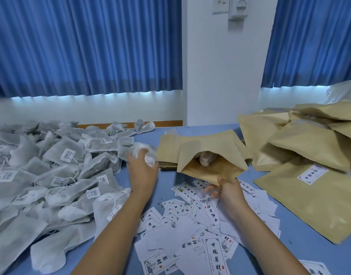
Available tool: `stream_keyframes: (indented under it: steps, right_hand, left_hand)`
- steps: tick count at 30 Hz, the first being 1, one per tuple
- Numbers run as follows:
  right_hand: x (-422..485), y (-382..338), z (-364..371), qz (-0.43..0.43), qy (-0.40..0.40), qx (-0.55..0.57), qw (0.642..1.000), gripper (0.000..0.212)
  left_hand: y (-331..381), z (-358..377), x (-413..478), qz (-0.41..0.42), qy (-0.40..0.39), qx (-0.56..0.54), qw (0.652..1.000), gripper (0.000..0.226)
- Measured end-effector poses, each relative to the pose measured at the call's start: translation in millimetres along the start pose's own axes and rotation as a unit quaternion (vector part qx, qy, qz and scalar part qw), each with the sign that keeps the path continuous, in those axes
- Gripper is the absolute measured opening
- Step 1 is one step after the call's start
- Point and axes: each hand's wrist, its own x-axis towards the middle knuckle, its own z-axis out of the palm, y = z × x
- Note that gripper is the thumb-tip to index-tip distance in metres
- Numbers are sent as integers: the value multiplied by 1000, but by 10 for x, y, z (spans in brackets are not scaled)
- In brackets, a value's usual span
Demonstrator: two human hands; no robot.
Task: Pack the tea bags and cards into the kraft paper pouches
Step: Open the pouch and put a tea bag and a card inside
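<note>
Piled pouches (309, 143) looked filled; left hand (143, 173) gripped a tea bag (139, 150), right hand (229, 193) pinched the open pouch (208, 175), many bags (57, 175) and cards (190, 231) remaining.

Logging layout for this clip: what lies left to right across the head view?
Heap of tea bags → left hand gripping a tea bag → open kraft pouch pinched by right hand → pile of kraft pouches.
</note>
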Motion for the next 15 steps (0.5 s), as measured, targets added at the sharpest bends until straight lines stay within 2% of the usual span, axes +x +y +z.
stream_keyframes:
  steps: [1, 2, 3, 5, 6, 7, 8, 11, 13, 15]
  right_hand:
    - [1, -3, 4, 0, 1, -7, 1000, 10]
    - [-4, -8, 9, 0, -3, -10, 1000, 11]
    - [-4, -20, 12, -5, -5, -16, 1000, 14]
    - [-2, -31, 11, -24, -15, -37, 999, 15]
    - [-14, -31, 11, -32, -17, -50, 998, 11]
    - [-36, -30, 11, -37, -17, -65, 997, 8]
    - [-61, -25, 17, -39, -23, -63, 997, 6]
    - [-112, -33, 45, -75, -54, -69, 993, 15]
    - [-136, -42, 64, -106, -52, -129, 985, 27]
    - [-172, -4, 87, -116, -76, -186, 973, 32]
  left_hand:
    - [87, -69, -74, 90, 54, -73, 992, 43]
    - [191, -139, -168, 199, 69, -120, 970, 44]
    - [301, -198, -276, 317, 38, -139, 937, 45]
    - [470, -239, -465, 515, -109, -85, 846, 46]
    - [545, -226, -524, 567, -179, -22, 803, 46]
    - [614, -192, -568, 580, -230, 44, 780, 46]
    - [680, -146, -590, 556, -263, 97, 782, 47]
    - [850, 89, -566, 412, -280, 149, 854, 47]
    - [997, 255, -515, 263, -290, 145, 909, 44]
    - [1155, 399, -412, 89, -279, 78, 953, 39]
